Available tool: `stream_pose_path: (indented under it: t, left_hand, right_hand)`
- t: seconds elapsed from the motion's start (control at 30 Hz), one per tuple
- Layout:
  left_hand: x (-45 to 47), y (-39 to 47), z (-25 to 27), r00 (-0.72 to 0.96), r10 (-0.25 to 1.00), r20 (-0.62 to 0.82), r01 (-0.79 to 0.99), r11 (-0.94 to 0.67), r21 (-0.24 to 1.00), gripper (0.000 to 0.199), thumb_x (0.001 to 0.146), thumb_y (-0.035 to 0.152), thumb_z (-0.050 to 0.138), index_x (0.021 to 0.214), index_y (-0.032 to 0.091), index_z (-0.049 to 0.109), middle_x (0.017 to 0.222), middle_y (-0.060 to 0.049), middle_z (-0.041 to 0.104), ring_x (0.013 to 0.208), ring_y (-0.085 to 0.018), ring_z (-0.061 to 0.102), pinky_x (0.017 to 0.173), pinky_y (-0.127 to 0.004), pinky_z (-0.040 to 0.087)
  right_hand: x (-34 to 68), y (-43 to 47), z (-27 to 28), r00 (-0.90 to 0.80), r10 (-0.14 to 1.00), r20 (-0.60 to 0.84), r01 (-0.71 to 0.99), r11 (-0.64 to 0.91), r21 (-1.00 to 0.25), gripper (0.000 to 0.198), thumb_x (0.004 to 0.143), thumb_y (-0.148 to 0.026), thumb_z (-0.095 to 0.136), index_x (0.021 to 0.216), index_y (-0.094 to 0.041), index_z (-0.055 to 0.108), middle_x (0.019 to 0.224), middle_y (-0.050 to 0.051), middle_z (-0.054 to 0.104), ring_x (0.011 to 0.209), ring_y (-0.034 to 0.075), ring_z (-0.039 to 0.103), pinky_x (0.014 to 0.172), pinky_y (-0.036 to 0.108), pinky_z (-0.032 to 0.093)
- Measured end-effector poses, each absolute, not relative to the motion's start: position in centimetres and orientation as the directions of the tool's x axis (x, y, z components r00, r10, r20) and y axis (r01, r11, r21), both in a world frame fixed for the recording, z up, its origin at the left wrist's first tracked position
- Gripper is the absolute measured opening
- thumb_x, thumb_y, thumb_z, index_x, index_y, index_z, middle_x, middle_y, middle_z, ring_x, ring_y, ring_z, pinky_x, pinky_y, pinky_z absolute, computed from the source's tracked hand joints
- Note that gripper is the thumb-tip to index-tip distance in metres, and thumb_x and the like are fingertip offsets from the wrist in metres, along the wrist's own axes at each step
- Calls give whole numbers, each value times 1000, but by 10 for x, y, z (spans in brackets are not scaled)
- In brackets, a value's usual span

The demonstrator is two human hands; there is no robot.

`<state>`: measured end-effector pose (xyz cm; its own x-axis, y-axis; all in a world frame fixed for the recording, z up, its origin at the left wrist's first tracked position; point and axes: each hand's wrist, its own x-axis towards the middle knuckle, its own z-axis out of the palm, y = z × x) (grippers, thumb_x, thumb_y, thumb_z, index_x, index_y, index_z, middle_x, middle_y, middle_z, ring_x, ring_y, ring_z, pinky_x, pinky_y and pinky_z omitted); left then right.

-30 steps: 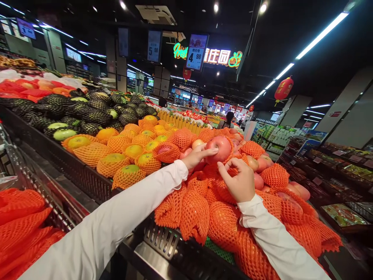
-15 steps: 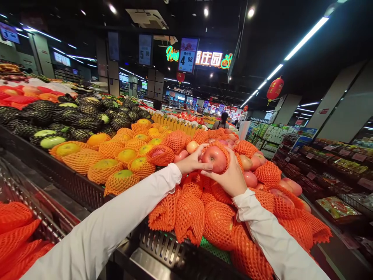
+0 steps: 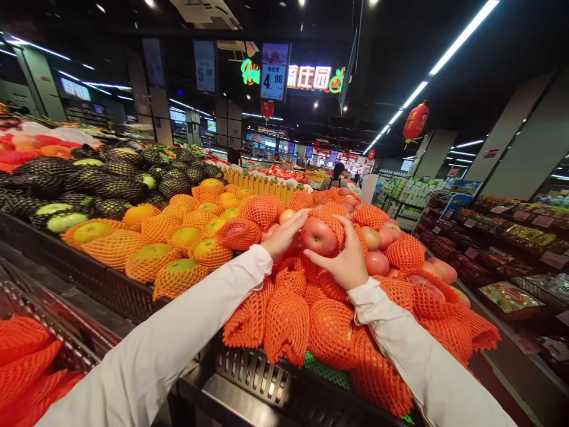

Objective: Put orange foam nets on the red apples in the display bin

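A pink-red apple [image 3: 318,237], partly wrapped in an orange foam net, sits in my right hand [image 3: 347,258], whose thumb and fingers curve round its right side. The bare end of the fruit faces me. My left hand [image 3: 283,236] lies along the apple's left side with its fingers stretched out; whether it touches the fruit is hard to tell. Around both hands are more apples, some bare [image 3: 377,263] and several in orange foam nets [image 3: 288,320]. White sleeves cover both arms.
Yellow-green citrus fruits [image 3: 183,238] in orange nets lie to the left, beside dark netted produce [image 3: 102,178]. A black slatted crate edge [image 3: 253,370] runs along the front. Packaged-goods shelves [image 3: 511,255] stand to the right. A person [image 3: 336,177] is further back.
My left hand has eased off its grip, its thumb no longer across the apple's front. My right hand still holds the apple. The view has shifted slightly.
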<state>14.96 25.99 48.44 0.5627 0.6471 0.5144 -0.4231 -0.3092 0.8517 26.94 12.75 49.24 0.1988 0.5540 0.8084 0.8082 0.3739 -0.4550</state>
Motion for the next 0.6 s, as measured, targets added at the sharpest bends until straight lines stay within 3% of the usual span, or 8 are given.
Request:
stream_pose_path:
  t: [0.17,0.27,0.33,0.5,0.6]
  left_hand:
    - [150,262,486,472,621,626,-320,-540,778,41,79,53,66,105,21,62,91,-3,67,84,-18,63,74,-31,53]
    - [149,261,489,398,605,690,-334,-605,723,33,77,47,67,95,20,61,86,-2,65,82,-17,60,76,-29,51]
    - [149,263,490,383,630,676,-386,-555,736,31,75,45,68,90,20,61,87,-1,64,86,-16,59,81,-29,49]
    - [147,263,489,417,757,503,-557,-224,800,33,68,46,69,87,20,61,87,-1,64,89,-16,60,84,-29,46]
    - [145,257,492,490,712,503,-559,-186,808,38,70,54,69,83,21,57,83,0,63,86,-17,60,81,-30,46]
  right_hand:
    - [268,126,493,212,524,825,832,347,-434,76,60,-34,83,126,-19,49,129,15,60,122,33,57,110,52,42]
    - [268,126,494,208,520,828,835,347,-428,75,60,-34,84,125,-19,50,130,14,60,123,32,57,111,50,42]
    - [268,126,494,216,527,822,828,348,-440,74,60,-32,85,125,-21,51,130,13,60,123,31,57,112,50,41]
    - [265,125,494,210,558,803,816,352,-458,73,59,-28,85,124,-21,52,131,12,60,125,31,56,114,50,39]
    - [263,124,493,192,559,806,820,360,-445,73,60,-30,87,124,-22,52,130,12,60,124,30,57,112,49,41]
